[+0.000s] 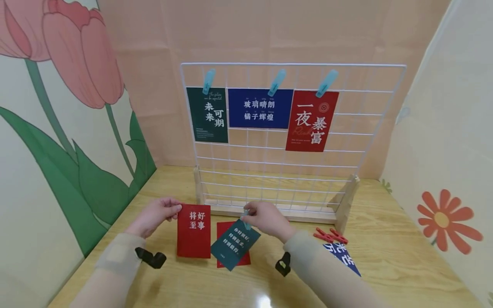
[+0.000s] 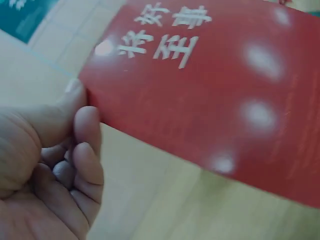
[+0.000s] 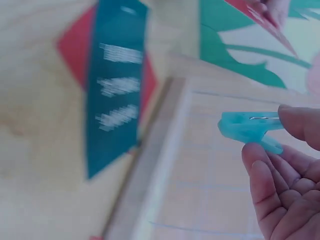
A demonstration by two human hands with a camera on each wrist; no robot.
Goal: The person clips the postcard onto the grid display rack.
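While both hands sit low in front of the rack, the scene reads:
left hand (image 1: 155,216): pinches the left edge of the red card (image 1: 194,230); the wrist view shows thumb and fingers (image 2: 85,130) closed on that edge
red card: held upright just above the worktop (image 1: 385,256), white characters at its top, left of the teal card (image 1: 235,244)
right hand (image 1: 267,220): pinches a teal clip (image 3: 248,127) between thumb and fingers, other fingers loosely curled
teal clip: at the top corner of the teal card in the head view; whether it actually bites the card, cannot tell, the wrist view is blurred
teal card: hangs tilted below the right hand, over a second red card (image 1: 221,229) that lies flat on the worktop
wire rack (image 1: 269,171): white grid on wooden feet, stands just behind the hands
hung cards: dark green card (image 1: 207,115), blue card (image 1: 259,108) and big red card (image 1: 312,121) clipped along the top rail, each with a teal peg (image 1: 208,81)
red pegs (image 1: 330,235): lie on the worktop right of the right forearm, near the rack's right foot
blue card on worktop (image 1: 343,256): partly hidden under the right sleeve
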